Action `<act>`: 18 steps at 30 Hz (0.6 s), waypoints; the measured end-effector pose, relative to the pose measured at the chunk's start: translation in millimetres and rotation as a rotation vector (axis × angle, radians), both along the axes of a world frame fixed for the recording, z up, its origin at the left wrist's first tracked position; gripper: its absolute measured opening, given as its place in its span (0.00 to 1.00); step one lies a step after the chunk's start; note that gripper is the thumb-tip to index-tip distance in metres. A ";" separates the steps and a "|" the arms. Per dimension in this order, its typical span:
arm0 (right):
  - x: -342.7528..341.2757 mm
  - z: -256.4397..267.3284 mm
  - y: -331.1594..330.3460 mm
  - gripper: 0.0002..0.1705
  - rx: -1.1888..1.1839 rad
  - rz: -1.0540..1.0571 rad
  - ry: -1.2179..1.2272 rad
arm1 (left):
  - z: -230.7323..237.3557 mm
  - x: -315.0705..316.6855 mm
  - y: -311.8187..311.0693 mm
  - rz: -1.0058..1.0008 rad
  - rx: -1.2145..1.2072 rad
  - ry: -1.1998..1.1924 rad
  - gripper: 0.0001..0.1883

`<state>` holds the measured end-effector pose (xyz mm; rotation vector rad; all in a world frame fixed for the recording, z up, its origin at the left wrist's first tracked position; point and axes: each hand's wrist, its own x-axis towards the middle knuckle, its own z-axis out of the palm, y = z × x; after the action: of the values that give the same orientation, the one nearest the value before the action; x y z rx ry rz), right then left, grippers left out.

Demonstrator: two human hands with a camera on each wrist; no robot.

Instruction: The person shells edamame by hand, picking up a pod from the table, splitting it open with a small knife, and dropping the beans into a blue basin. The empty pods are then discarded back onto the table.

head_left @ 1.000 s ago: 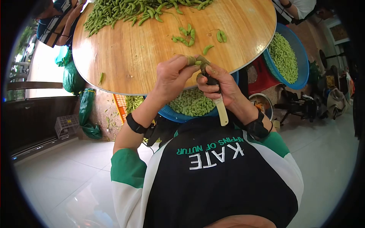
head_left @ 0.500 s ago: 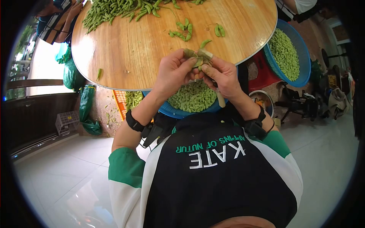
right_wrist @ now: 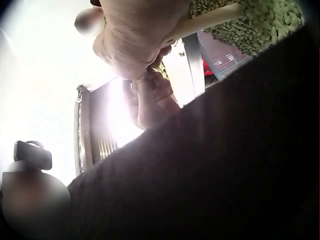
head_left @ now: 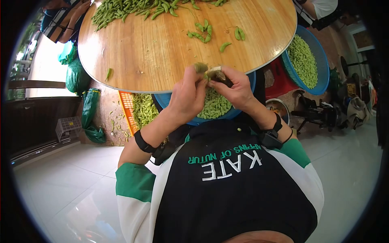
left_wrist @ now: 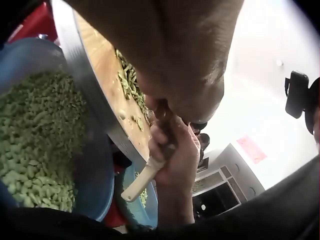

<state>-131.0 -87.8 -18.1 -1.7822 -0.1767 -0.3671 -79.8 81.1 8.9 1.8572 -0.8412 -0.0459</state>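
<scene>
Both hands meet over the near table edge in the head view. The left hand pinches a small green pod between thumb and forefinger; a brownish-green covering wraps a fingertip. The right hand touches the pod from the other side, a pale and brown covering at its fingers. Its curled fingers grip a tool whose pale handle sticks out below in the left wrist view; the handle also shows in the right wrist view. The tool's working end is hidden.
A blue basin of shelled beans sits below the hands. Loose pods and a pod heap lie on the round table. An orange basket stands left, another blue basin right. Other people sit across the table.
The hands have shifted slightly, and the right hand has turned so the pale handle no longer shows in the head view. The leafy-looking bundle between the fingers has parted.
</scene>
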 end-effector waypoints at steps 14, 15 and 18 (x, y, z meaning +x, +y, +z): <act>3.4 5.2 -5.1 0.16 -0.420 0.119 -0.002 | 29.2 12.0 90.0 -0.036 0.706 -0.162 0.06; 9.3 6.5 3.6 0.14 -0.543 0.076 -0.089 | 31.6 18.1 77.1 -0.004 0.636 -0.177 0.05; 18.6 -2.5 7.0 0.11 -0.766 0.045 -0.150 | 30.1 41.8 26.7 0.021 0.388 -0.200 0.06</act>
<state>-112.4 -80.8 -20.7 -2.4970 -0.5152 -0.4339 -38.0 107.8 39.0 2.2620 -1.0037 -0.0104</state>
